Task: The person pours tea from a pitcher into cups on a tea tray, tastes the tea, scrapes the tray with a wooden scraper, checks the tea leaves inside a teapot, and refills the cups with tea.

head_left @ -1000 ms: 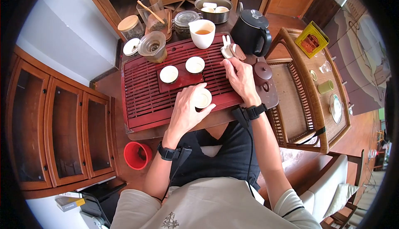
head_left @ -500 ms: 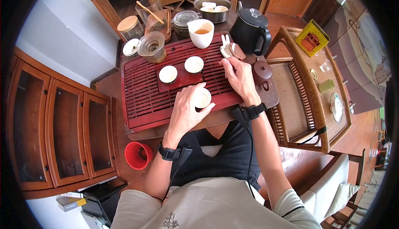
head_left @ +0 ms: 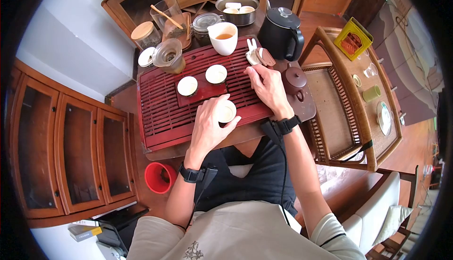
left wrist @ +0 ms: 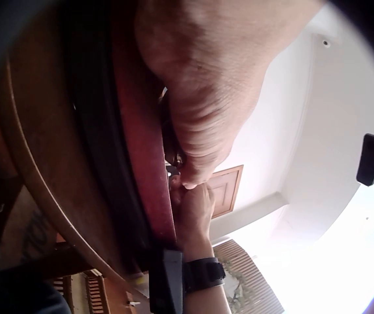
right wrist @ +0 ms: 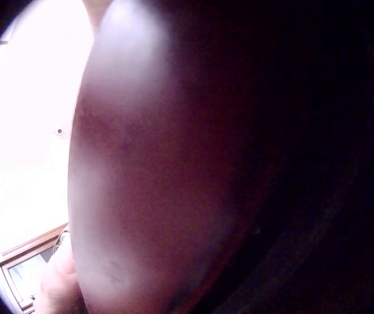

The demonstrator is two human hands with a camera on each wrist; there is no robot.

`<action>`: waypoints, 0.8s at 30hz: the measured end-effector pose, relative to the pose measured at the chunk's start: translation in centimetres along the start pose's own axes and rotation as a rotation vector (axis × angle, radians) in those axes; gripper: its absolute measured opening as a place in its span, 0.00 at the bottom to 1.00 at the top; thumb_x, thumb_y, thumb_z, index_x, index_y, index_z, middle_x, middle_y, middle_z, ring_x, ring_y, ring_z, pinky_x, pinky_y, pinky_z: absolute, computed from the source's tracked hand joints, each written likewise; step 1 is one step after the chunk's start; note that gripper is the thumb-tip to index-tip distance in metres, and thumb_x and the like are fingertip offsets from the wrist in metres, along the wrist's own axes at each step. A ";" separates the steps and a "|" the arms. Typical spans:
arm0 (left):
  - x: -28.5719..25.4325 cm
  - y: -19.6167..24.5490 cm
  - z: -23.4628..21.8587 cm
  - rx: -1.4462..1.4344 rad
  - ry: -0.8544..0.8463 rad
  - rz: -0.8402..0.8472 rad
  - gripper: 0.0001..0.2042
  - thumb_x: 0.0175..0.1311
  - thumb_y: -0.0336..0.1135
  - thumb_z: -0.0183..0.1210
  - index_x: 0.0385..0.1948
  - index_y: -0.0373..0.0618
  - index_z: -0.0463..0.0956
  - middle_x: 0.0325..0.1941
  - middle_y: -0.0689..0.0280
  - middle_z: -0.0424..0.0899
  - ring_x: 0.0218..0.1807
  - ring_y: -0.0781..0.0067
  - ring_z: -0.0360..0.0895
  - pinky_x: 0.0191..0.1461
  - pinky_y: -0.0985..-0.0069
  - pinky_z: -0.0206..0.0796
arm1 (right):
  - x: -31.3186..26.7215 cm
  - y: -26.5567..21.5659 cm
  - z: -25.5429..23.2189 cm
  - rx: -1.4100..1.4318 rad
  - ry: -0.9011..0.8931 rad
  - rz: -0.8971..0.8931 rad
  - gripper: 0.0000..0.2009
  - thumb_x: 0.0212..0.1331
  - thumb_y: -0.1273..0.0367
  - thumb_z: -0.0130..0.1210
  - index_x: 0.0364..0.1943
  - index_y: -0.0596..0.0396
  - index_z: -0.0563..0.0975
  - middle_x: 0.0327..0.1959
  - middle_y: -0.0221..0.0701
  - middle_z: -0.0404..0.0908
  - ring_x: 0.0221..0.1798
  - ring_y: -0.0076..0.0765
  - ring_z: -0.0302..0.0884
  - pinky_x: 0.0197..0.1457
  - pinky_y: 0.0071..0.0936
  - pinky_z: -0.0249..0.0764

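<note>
At the front edge of the red slatted tea tray (head_left: 160, 135), my left hand (head_left: 207, 123) holds a small white teacup (head_left: 227, 111), fingers and thumb around its sides. Two more white teacups, one on the left (head_left: 187, 86) and one on the right (head_left: 216, 74), stand on the raised panel in the tray's middle. My right hand (head_left: 267, 86) rests at the tray's right side with loosely curled fingers, just in front of a small pinkish-brown piece (head_left: 265, 56) and a pale rabbit-eared figure (head_left: 252, 54). In the left wrist view, my left hand (left wrist: 203, 85) hides the cup.
Behind the tray are a white pitcher (head_left: 223, 43) of amber tea, a strainer (head_left: 167, 54) on a glass vessel, lidded jars and a metal pot (head_left: 238, 12). A black kettle (head_left: 279, 33) and brown teapot (head_left: 294, 79) stand right. A rattan cart (head_left: 332, 118) sits beside the table.
The head view has tilted slightly, so the tray and cups appear a little further left. Both hands keep their places, the left one still around the teacup.
</note>
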State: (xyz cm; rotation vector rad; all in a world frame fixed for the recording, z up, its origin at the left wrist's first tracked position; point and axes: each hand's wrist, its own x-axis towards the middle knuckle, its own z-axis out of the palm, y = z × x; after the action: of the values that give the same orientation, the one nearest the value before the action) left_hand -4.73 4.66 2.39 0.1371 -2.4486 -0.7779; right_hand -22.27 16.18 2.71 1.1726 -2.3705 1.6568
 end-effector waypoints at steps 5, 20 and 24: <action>0.0 -0.1 0.1 0.021 0.007 0.019 0.28 0.49 0.36 0.71 0.54 0.42 0.72 0.45 0.57 0.79 0.47 0.55 0.76 0.54 0.61 0.66 | 0.0 0.0 0.0 -0.005 -0.011 -0.006 0.12 0.65 0.64 0.54 0.33 0.60 0.80 0.22 0.48 0.78 0.29 0.55 0.79 0.34 0.40 0.73; 0.3 0.6 0.1 0.029 0.009 -0.003 0.26 0.50 0.36 0.70 0.52 0.41 0.73 0.44 0.55 0.79 0.47 0.55 0.76 0.57 0.61 0.65 | 0.0 -0.1 -0.2 -0.050 -0.034 -0.052 0.13 0.66 0.62 0.52 0.33 0.58 0.80 0.24 0.47 0.79 0.30 0.55 0.79 0.35 0.44 0.73; 0.3 0.6 0.2 0.038 0.008 -0.020 0.26 0.49 0.35 0.70 0.52 0.42 0.73 0.44 0.55 0.79 0.47 0.54 0.76 0.57 0.61 0.65 | 0.0 0.1 -0.2 -0.037 -0.057 -0.018 0.13 0.66 0.62 0.52 0.32 0.58 0.79 0.24 0.47 0.79 0.30 0.55 0.78 0.35 0.45 0.73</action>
State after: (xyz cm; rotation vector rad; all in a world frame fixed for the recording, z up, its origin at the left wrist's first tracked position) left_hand -5.03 5.17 2.77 0.1792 -2.4588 -0.7383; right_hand -22.38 16.34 2.74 1.2466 -2.4055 1.5879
